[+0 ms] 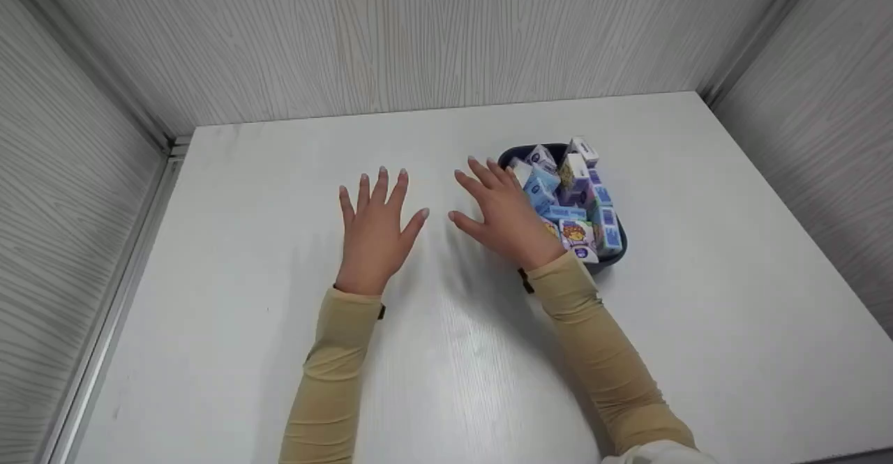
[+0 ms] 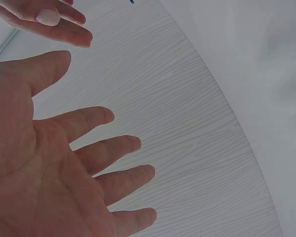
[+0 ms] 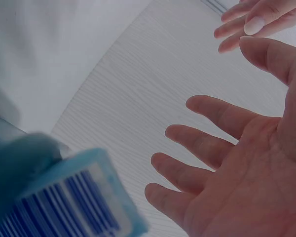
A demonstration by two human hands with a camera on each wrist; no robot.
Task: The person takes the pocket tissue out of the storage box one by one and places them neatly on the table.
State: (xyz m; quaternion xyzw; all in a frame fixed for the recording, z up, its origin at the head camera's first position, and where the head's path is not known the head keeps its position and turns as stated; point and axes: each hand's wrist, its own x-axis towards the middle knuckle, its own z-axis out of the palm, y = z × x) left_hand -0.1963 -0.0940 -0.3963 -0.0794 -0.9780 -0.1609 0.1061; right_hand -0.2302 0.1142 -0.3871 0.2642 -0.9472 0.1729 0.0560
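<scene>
Above the white table, my left hand (image 1: 377,237) hovers with its fingers spread and holds nothing. My right hand (image 1: 513,220) is likewise spread and bare, over the left side of a dark blue basket (image 1: 619,253), hiding part of it. Small printed boxes (image 1: 575,234) in white, light blue and purple fill that basket. In the right wrist view, a light blue box with a barcode (image 3: 74,202) shows close up, apart from the fingers. The left wrist view shows the left palm (image 2: 44,182), with some fingers of the right hand (image 2: 44,22) beyond it.
The white table (image 1: 209,310) spreads out around both hands. A wood-grain panel (image 1: 418,31) rises along its back edge, with further panels at the left (image 1: 70,115) and right (image 1: 802,101). One white box (image 1: 583,150) sticks up at the basket's far rim.
</scene>
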